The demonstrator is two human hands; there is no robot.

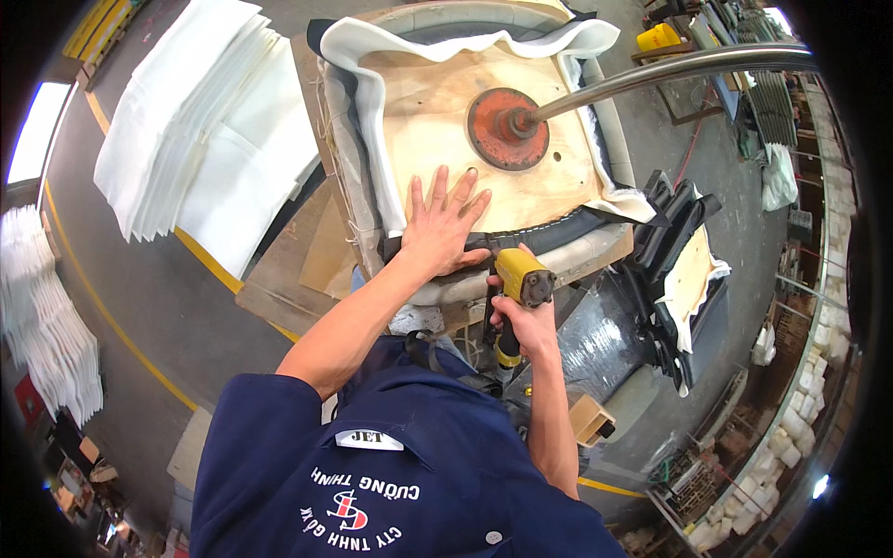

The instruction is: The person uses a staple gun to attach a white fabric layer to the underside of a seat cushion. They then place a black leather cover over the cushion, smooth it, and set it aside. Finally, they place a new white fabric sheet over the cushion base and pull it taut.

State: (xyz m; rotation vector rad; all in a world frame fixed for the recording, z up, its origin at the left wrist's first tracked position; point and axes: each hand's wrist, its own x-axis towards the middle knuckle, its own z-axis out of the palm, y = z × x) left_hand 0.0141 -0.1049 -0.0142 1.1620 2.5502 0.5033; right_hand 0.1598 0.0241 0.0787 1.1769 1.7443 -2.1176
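An upholstered seat lies face down, its plywood board (419, 102) ringed by white padding (370, 139) and a black cover (549, 226). On the board's near left part, my left hand (437, 228) rests flat with fingers spread, its thumb along the black edge. My right hand (532, 324) is wrapped round the handle of a yellow and black pneumatic staple gun (523, 276). The gun sits at the seat's near edge, and its nose is hidden. A round red press disc (507, 128) on a bent metal bar (651, 76) bears on the middle of the board.
Stacks of white padding sheets (200, 121) stand at the left, with another pile (46, 325) farther left. To the right lie more black covers with a plywood seat (688, 274). An open wooden box (588, 418) is near my right forearm. Shelving lines the far right.
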